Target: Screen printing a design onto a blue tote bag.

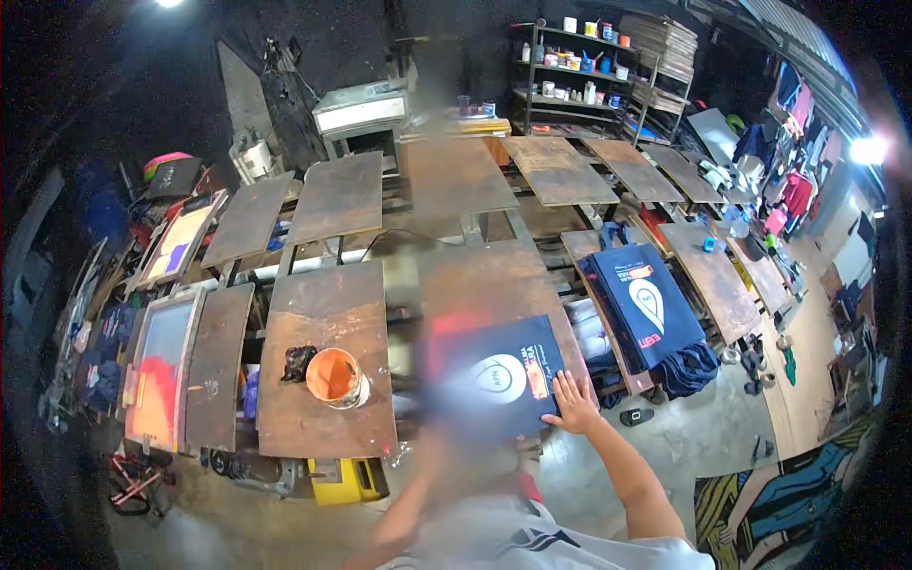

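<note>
A navy cloth bag (pixel 525 407) lies flat on the wooden board (pixel 494 271) in front of me. It carries a white drop-shaped print with an orange patch and lettering, turned sideways. My right hand (pixel 574 403) rests on the bag's right edge with its fingers spread, gripping nothing. From the lower edge my left forearm (pixel 410 508) reaches toward the bag's left side. A blurry smear down the middle of the picture hides my left hand and the bag's left part. More navy printed bags (pixel 646 299) lie piled on the board to the right.
An orange-stained bucket (pixel 335 378) and a dark crumpled cloth (pixel 299 363) sit on the board to the left. Framed screens (pixel 163 366) stand farther left. Behind are more wooden boards (pixel 334 198) and a shelf of paint pots (pixel 575 65). Below lies a yellow crate (pixel 344 483).
</note>
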Tool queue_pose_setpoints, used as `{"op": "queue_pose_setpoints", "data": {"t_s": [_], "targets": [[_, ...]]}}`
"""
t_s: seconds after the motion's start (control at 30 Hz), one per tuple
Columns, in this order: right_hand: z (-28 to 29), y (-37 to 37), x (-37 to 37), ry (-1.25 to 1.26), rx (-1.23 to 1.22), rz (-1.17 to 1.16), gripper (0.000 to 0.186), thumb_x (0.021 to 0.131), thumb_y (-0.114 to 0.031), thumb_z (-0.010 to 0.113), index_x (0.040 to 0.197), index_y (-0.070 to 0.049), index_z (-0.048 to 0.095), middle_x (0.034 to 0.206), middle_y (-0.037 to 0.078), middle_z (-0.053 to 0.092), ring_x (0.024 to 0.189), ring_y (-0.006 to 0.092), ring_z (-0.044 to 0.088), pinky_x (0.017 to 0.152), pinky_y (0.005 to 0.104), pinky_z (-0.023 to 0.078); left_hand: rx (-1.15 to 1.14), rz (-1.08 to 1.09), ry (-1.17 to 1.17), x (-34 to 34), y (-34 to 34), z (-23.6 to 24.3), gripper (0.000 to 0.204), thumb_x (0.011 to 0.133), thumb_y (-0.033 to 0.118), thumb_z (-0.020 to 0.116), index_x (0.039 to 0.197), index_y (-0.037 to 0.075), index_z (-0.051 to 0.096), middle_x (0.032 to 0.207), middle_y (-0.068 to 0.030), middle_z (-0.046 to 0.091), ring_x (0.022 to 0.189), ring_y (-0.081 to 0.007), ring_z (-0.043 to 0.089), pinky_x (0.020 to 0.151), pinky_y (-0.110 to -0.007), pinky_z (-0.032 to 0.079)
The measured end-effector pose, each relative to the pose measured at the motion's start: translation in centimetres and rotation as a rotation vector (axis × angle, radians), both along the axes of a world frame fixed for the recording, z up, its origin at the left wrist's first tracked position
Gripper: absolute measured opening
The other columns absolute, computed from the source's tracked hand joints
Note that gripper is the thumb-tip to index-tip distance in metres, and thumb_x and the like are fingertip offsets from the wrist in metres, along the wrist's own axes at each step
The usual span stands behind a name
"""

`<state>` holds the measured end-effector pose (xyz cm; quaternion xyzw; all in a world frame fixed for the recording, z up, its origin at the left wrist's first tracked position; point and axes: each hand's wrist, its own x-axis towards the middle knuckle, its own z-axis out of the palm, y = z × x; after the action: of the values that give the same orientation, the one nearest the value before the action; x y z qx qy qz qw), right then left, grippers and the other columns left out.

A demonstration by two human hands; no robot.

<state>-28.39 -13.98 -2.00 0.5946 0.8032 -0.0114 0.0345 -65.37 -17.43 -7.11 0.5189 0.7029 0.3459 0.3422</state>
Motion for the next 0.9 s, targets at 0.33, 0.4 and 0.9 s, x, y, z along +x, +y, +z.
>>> {"op": "queue_pose_setpoints", "data": {"t_s": [0.33, 0.4, 0.9], "targets": [[-1.5, 0.7, 1.9, 0.082, 0.084, 0.075, 0.108, 0.085, -0.077, 0.042, 0.149, 0.008, 0.026, 0.16, 0.025, 0.018, 0.151, 0.0372, 0.01, 0.115, 0.0676, 0.008, -0.203, 0.205, -0.336, -0.1, 3.5, -12.1, 0.062, 0.102, 0.054, 0.037, 0.125, 0.0, 0.056, 0.104, -0.0194, 0.065, 0.077, -0.0289, 0.065, 0.067, -0.04, 0.053], [-0.8, 1.3, 0.7, 0.144, 0.063, 0.102, 0.106, 0.086, -0.075, 0.042, 0.149, 0.009, 0.027, 0.16, 0.025, 0.019, 0.151, 0.0374, 0.011, 0.115, 0.068, 0.007, 0.002, 0.224, -0.022, -1.7, 2.3, -10.1, 0.046, 0.104, 0.038, 0.045, 0.123, -0.002, 0.054, 0.111, -0.0199, 0.063, 0.094, -0.0304, 0.063, 0.081, -0.038, 0.05], [0.0, 1.4, 4.9, 0.188, 0.028, 0.176, 0.079, 0.092, -0.049, 0.052, 0.151, -0.001, 0.031, 0.162, 0.012, 0.023, 0.151, 0.0249, 0.018, 0.117, 0.0656, 0.007, 0.328, -0.204, 0.558, 20.3, 3.8, 6.4, 0.053, 0.093, 0.029, 0.059, 0.134, -0.002, 0.047, 0.143, -0.0236, 0.043, 0.136, -0.0407, 0.036, 0.113, -0.051, 0.027]]}}
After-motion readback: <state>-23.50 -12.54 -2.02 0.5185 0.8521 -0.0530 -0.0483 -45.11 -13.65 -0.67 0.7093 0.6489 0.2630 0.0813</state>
